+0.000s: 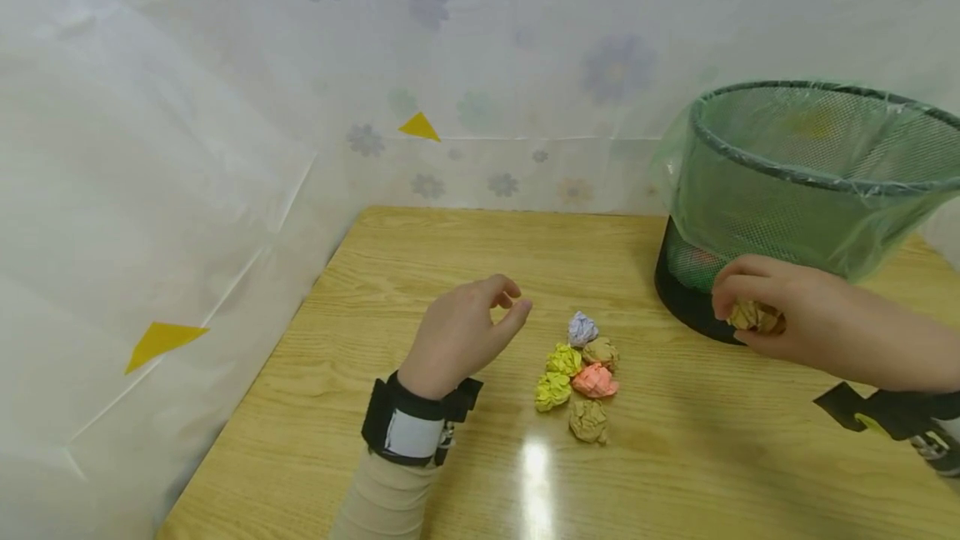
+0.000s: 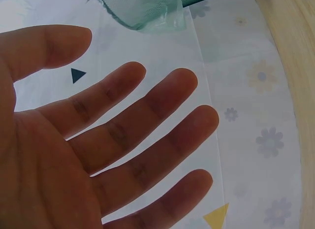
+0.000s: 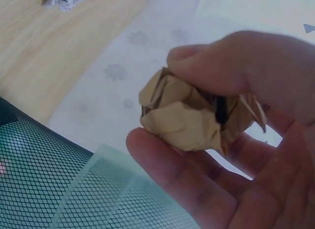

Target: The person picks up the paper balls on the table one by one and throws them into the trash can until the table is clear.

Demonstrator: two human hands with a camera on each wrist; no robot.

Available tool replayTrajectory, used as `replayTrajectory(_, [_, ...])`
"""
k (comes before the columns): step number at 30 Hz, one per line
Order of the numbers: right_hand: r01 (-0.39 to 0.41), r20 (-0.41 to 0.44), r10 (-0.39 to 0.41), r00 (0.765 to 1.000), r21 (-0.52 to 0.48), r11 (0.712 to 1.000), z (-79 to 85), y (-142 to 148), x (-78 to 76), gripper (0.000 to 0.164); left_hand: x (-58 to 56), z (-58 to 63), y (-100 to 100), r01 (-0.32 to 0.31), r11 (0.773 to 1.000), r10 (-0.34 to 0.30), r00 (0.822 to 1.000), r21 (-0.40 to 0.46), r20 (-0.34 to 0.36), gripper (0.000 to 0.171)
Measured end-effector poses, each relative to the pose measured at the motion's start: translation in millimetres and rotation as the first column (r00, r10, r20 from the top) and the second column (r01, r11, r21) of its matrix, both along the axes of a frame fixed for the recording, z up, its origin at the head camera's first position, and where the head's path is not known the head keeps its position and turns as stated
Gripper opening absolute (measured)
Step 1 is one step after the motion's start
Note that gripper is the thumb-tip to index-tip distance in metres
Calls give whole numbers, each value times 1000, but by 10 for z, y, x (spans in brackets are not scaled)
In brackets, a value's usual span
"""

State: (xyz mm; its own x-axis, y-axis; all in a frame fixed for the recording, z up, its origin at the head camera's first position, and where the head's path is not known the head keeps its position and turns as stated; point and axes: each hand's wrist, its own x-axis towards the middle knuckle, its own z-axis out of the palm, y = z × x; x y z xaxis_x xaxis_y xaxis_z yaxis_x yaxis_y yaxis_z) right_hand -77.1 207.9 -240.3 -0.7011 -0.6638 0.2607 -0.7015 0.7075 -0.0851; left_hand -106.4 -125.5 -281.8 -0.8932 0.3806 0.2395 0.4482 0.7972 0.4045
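Note:
My right hand (image 1: 795,302) pinches a crumpled brown paper ball (image 3: 182,113) between thumb and fingers, in front of the mesh wastebasket (image 1: 667,273). The left hand (image 1: 465,332) hovers left of the paper pile with nothing in it; its fingers are spread and relaxed in the left wrist view. On the table lie a white paper ball (image 1: 582,329), two yellow ones, the upper yellow paper ball (image 1: 564,359) and the lower yellow paper ball (image 1: 552,391), a pink paper ball (image 1: 596,381), and two brown ones, one brown paper ball (image 1: 602,352) behind and another brown paper ball (image 1: 588,422) nearest me.
A thin green bag (image 1: 795,211) lines the wastebasket at the table's back right and hangs over its rim. Something reddish shows through the mesh low down. The wooden table (image 1: 420,265) meets a flowered white sheet (image 1: 510,65) behind and at left.

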Motion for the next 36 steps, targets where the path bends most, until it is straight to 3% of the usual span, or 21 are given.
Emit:
replayTrajectory(6, [58,20,-59,998,33,998,25,19,1,50,-1,-5,-2,2,1000,-2,1000,2,-1,35])
replayTrajectory(16, [51,9,-51,999,23,998,48,45,-12,50,6,-1,-7,-3,1000,3,1000,9,1,35])
replayTrajectory(27, [118,4,-118,993,55,991,115,94,-10,47,1,7,-6,6,1000,-6,1000,15,-3,35])
replayTrajectory(36, [94,-79,-93,993,13,996,190,85,-2,51,9,4,-7,7,1000,-7,1000,15,-12,34])
